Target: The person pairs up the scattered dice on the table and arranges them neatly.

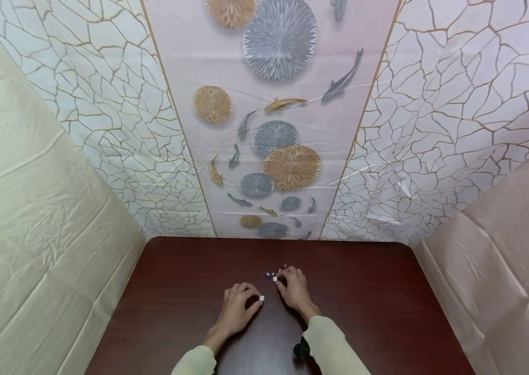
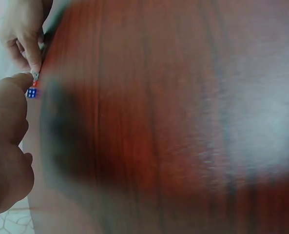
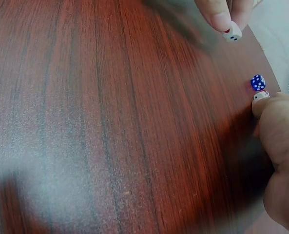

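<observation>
My left hand (image 1: 236,307) pinches a small white die (image 1: 261,298) between thumb and fingertip, lifted over the table in the right wrist view. Farther forward, my right hand (image 1: 296,289) holds another white die (image 1: 275,278) at its thumb and index finger. Just beside that die sits a blue die (image 1: 267,275) with white pips. A few more small dice (image 1: 279,270) lie close to the right fingertips, partly hidden and too small to tell apart. The left wrist view shows a red die (image 2: 35,84) behind the blue one.
The dark reddish-brown wooden table (image 1: 175,281) has rounded far corners. Behind it hangs a patterned cloth (image 1: 273,208) with fish and round leaves. Plain pale cloths (image 1: 58,234) slope down on both sides. A dark round object (image 1: 300,350) is at the right sleeve.
</observation>
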Demonstrator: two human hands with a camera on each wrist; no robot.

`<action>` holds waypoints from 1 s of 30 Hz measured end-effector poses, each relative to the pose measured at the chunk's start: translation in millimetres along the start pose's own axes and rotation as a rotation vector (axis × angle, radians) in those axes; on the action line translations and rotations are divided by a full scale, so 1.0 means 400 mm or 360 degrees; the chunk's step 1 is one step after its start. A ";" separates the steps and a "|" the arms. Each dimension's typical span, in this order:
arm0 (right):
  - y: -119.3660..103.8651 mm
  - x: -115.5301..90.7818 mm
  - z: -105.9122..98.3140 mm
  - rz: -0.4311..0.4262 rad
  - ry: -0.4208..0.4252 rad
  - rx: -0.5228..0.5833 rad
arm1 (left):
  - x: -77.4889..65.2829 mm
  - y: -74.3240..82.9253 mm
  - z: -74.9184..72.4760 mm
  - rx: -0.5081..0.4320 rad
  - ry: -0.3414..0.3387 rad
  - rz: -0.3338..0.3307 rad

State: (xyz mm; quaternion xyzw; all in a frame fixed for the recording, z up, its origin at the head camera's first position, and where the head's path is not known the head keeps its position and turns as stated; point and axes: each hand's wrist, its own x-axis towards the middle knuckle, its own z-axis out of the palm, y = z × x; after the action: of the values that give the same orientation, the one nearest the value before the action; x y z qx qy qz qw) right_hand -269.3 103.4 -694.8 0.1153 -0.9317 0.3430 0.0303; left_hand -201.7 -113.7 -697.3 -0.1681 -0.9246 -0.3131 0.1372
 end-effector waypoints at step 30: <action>-0.008 -0.019 -0.053 -0.0021 0.0015 0.0181 | -0.108 0.071 0.066 -0.0059 0.0116 0.0228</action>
State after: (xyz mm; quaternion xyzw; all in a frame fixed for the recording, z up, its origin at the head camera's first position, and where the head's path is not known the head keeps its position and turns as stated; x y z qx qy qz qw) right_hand -261.8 116.4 -677.5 0.1214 -0.9098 0.3957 0.0302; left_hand -155.2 -85.7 -717.9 -0.2249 -0.8986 -0.3255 0.1897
